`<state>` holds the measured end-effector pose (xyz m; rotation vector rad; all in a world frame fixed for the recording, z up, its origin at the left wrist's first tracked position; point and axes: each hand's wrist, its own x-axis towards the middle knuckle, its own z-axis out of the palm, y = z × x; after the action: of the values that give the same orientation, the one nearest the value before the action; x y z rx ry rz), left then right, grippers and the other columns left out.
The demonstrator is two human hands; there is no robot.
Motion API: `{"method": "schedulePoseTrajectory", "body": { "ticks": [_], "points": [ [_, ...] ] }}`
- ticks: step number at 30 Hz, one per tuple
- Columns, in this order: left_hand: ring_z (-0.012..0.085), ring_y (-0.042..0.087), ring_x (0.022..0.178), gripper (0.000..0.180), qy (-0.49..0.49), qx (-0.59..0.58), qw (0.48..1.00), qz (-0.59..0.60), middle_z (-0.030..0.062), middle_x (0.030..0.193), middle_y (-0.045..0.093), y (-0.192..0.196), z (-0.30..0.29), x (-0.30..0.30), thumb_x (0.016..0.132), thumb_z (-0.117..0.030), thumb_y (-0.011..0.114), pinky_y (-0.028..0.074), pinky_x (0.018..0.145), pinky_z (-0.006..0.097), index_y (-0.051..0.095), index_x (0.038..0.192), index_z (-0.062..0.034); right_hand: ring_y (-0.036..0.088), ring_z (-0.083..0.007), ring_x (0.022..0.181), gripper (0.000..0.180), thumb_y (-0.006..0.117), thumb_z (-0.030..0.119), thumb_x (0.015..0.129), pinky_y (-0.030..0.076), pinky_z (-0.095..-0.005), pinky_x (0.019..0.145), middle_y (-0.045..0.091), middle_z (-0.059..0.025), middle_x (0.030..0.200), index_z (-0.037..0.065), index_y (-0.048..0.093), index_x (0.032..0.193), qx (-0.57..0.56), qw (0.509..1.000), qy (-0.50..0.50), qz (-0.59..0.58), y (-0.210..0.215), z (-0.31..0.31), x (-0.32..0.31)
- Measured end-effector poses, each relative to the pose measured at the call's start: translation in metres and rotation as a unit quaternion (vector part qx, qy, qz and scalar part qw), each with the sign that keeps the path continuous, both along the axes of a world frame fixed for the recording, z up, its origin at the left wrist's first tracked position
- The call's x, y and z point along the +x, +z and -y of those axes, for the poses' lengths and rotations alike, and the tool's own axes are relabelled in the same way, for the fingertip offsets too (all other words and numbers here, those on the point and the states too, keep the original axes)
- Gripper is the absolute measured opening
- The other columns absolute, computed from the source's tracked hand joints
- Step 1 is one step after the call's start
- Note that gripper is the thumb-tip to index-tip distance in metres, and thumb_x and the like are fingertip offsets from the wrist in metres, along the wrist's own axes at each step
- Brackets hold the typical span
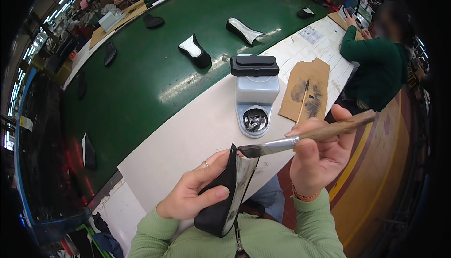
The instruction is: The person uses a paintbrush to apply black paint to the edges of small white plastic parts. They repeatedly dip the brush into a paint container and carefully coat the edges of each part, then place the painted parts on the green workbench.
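Note:
My left hand (195, 187) grips a black wedge shoe sole (217, 215) on edge in front of my chest, its whitish inner face with dark smears turned to the right. In my right hand (319, 157), a flat paintbrush (347, 125) with a wooden handle and metal collar is pinched between thumb and fingers. Its dark, wet-looking bristles meet the sole's upper tip, or come very close to it. Just beyond my hands stands a pale plastic dispenser (257, 90) with a black lid and a round cup (256, 119) of dark liquid at its foot.
A stained cardboard piece (293, 82) with a thin stick brush (304, 93) on it lies right of the dispenser. Several soles, including a white-topped one (195, 50), lie on the green conveyor belt (141, 79). Co-workers sit far left and at the right, one in a green sleeve (361, 46).

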<state>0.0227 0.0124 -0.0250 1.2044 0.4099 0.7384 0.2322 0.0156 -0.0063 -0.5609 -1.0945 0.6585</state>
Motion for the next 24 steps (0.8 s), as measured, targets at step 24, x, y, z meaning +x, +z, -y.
{"method": "schedulePoseTrajectory", "body": {
  "ticks": [24],
  "points": [
    [0.0332,0.028,0.129,0.059,0.019,0.142,0.989,-0.045,0.021,0.139,0.029,0.005,-0.005,0.0,0.082,-0.003,0.056,0.02,0.104,0.041,0.038,0.136,-0.0226,0.06,-0.0129,0.077,0.056,0.062,-0.006,0.076,0.048,-0.0233,0.071,0.063,-0.0125,0.084,-0.003,0.034,0.125,-0.111,0.991,0.052,-0.059,0.022,-0.001,-0.001]
  ]
}}
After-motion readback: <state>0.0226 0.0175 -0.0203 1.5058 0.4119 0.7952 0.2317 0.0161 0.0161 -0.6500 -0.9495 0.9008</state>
